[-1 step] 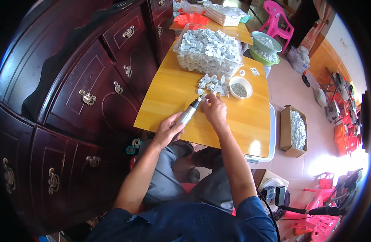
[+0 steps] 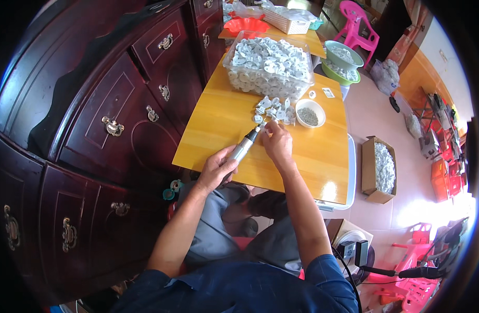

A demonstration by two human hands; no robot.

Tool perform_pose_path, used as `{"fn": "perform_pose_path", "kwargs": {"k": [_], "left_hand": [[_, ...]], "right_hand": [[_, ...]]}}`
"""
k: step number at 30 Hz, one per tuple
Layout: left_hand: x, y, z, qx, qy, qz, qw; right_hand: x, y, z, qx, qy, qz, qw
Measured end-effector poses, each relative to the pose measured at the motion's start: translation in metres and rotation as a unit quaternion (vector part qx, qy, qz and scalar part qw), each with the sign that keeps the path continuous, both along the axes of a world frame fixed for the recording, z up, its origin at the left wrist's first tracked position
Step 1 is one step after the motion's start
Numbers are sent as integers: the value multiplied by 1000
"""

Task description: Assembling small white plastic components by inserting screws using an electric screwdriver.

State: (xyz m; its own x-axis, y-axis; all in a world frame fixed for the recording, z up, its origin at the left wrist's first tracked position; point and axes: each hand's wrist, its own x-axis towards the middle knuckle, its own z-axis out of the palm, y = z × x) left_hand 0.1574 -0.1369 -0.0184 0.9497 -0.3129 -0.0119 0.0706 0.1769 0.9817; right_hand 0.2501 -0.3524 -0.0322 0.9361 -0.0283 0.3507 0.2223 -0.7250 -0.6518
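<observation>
My left hand [image 2: 217, 168] is wrapped around a silver pen-shaped power screwdriver [image 2: 243, 147], its dark tip angled toward a small white part. My right hand [image 2: 277, 143] pinches that white part [image 2: 264, 127] against the yellow table [image 2: 218, 122]; the exact finger contact is too small to resolve. Risk: if the tip skids off, it may strike my right fingertips or scatter the loose pile of white parts [image 2: 273, 109] just beyond. The small white bowl [image 2: 310, 113] of dark fasteners sits beside the pile and could tip. Farther back stands 1 clear rectangular bin [image 2: 268, 68] of white parts. At right, 1 open brown cardboard box [image 2: 377, 169] sits on the floor.
</observation>
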Motion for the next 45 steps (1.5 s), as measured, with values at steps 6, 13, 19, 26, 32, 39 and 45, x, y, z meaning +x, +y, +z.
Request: {"fn": "perform_pose_path", "kwargs": {"k": [6,13,19,26,32,39,45], "left_hand": [[-1,-1,1,8,-1,-31,999],[0,-2,-3,38,-19,-58,997],[-4,-9,-2,57,-46,-51,996],[-5,-16,7,116,-74,-55,989],[-3,-17,4,151,-111,-48,981],[3,-20,-2,169,-158,-55,971],[3,-20,-4,173,-143,-53,973]], "right_hand": [[-12,-30,-4,244,62,35,967],[-35,-56,2,288,126,-5,949],[-39,-54,2,380,72,-3,922],[-36,-64,-7,435,101,13,895],[-38,-56,1,457,117,-6,882],[-36,-62,-3,436,129,6,891],[-38,-57,-3,421,138,-7,896]]}}
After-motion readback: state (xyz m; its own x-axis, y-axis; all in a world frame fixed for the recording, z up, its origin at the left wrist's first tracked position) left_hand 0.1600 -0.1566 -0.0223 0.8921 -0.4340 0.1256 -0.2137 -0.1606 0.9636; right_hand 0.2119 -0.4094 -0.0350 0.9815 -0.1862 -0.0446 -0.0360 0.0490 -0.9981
